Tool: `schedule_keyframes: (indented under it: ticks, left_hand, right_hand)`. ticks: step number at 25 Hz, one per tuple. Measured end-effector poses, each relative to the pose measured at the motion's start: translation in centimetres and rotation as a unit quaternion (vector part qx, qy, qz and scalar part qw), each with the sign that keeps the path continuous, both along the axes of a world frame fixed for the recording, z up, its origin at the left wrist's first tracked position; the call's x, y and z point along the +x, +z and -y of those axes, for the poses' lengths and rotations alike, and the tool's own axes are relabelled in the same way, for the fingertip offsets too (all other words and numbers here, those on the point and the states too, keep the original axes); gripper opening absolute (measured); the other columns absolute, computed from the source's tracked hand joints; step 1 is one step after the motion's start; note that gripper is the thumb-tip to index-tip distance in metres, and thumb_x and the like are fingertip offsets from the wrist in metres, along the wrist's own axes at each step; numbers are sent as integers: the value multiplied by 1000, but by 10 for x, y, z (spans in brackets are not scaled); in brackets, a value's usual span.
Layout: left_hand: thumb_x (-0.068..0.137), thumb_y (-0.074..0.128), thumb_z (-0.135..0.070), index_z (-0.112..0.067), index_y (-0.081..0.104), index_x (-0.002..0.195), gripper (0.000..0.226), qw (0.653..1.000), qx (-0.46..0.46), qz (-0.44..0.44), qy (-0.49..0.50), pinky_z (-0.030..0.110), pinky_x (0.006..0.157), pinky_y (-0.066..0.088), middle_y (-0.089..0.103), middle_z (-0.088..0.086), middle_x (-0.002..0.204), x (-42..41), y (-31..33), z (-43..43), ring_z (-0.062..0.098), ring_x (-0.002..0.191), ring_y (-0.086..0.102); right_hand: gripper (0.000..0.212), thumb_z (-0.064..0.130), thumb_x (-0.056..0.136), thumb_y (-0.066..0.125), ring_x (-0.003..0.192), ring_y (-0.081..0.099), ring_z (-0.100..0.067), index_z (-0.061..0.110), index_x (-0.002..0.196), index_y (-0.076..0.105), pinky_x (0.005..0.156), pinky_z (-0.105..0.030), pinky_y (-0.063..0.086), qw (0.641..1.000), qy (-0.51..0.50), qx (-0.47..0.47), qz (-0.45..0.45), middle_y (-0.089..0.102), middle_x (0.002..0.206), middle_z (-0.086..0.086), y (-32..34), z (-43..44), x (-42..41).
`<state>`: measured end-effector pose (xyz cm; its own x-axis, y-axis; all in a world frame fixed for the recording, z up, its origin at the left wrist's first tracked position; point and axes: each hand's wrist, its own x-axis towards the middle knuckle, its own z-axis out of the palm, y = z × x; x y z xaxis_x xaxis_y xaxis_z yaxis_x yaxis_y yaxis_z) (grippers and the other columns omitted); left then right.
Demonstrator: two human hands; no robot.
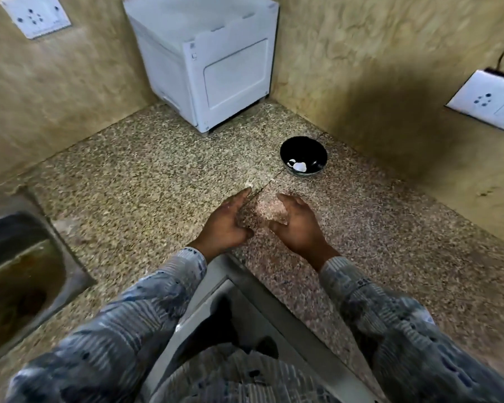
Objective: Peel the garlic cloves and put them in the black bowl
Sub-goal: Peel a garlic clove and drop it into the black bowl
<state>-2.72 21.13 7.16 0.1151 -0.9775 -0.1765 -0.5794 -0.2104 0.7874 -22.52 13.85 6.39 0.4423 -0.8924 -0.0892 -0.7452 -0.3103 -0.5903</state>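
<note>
Both hands hover low over the speckled stone bench [128, 170], near its front edge, palms turned partly toward each other with a gap of bare stone between them. The left hand [226, 222] is open, its fingers stretched forward and close together, holding nothing. The tip of its longest finger reaches a small pale bit [248, 186] lying on the bench; the blur makes it impossible to tell whether this is a clove or a scrap of skin, or whether the finger touches it. The right hand [300, 228] is also open, its fingers relaxed and slightly bent, the thumb pointing inward. A faint pale smear shows under its fingers, too blurred to name.

The black bowl [303, 151] stands on the bench beyond the right hand, well apart from both hands and near the right wall. A few white garlic cloves [298, 166] lie in its bottom.

A white box [204, 59] sits in the far corner. A metal sink [18, 271] is set into the bench at the left. Each wall carries a white socket plate, one on the left [34, 16] and one on the right [489, 103].
</note>
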Motion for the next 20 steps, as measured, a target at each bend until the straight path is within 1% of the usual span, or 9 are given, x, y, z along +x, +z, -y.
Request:
schedule_keyframes:
  ticks: [3, 5, 7, 11, 13, 15, 17, 18, 20]
  left_hand:
    - [73, 83, -32, -25, 36, 157, 97, 1000, 29, 7, -5, 39, 106, 48, 52, 5, 148, 19, -24, 47, 23, 132, 54]
    - [77, 86, -27, -23, 45, 151, 85, 998, 64, -7, 18, 37, 100, 50, 57, 9, 137, 30, -39, 72, 25, 123, 59]
    - [75, 84, -33, -21, 55, 144, 76, 995, 81, 0, 56, 34, 95, 50, 63, 11, 128, 41, -56, 101, 28, 116, 62]
    - [80, 78, -34, -17, 67, 130, 54, 990, 82, 52, 103, 29, 94, 47, 70, 10, 122, 51, -87, 158, 28, 113, 65]
    - [82, 78, -36, -16, 68, 126, 50, 990, 69, 69, 97, 31, 93, 49, 71, 9, 119, 50, -99, 176, 27, 111, 65]
    - [80, 79, -39, -17, 68, 122, 49, 991, 70, 89, 75, 34, 93, 51, 69, 7, 115, 50, -107, 187, 25, 108, 64]
    - [78, 79, -39, -21, 73, 110, 37, 990, 67, 110, 56, 34, 89, 53, 71, 2, 106, 51, -111, 194, 20, 100, 65]
    - [78, 78, -37, -22, 75, 102, 28, 991, 65, 103, 49, 31, 84, 55, 73, -1, 100, 52, -114, 196, 18, 94, 68]
    - [79, 81, -32, -22, 78, 93, 17, 995, 84, 38, 41, 26, 76, 55, 76, -5, 90, 56, -115, 195, 14, 85, 71]
  right_hand:
    - [59, 31, 93, 70, 135, 49, -37, 7, 145, 55, 115, -41, 38, 999, -34, 12, -38, 56, 144, -19, -18, 45, 18]
    - [53, 26, 98, 65, 139, 46, -36, 6, 146, 54, 118, -39, 33, 996, -31, 20, -82, 53, 148, -19, -27, 67, 31]
    - [51, 24, 101, 59, 143, 42, -34, 7, 148, 50, 118, -37, 29, 991, -20, 42, -126, 48, 152, -18, -38, 92, 47]
    - [59, 9, 96, 50, 148, 33, -36, 10, 154, 38, 116, -48, 40, 977, 16, 75, -199, 32, 161, -15, -67, 141, 81]
    - [57, 4, 96, 43, 151, 27, -36, 6, 153, 37, 112, -52, 44, 971, 37, 54, -229, 27, 163, -14, -82, 155, 93]
    - [44, 2, 94, 40, 138, 43, -38, 4, 135, 56, 97, -52, 55, 973, 30, 13, -230, 45, 149, -16, -91, 161, 97]
    - [29, 0, 93, 47, 115, 58, -35, 6, 113, 67, 81, -47, 59, 973, 19, -15, -230, 59, 120, -15, -93, 161, 96]
    - [25, 1, 93, 50, 107, 62, -34, 8, 109, 69, 76, -44, 59, 973, 14, -14, -230, 61, 112, -13, -91, 159, 94]
    - [25, 3, 92, 52, 101, 64, -37, 10, 108, 69, 75, -42, 55, 978, -13, 17, -208, 63, 108, -15, -85, 155, 89]
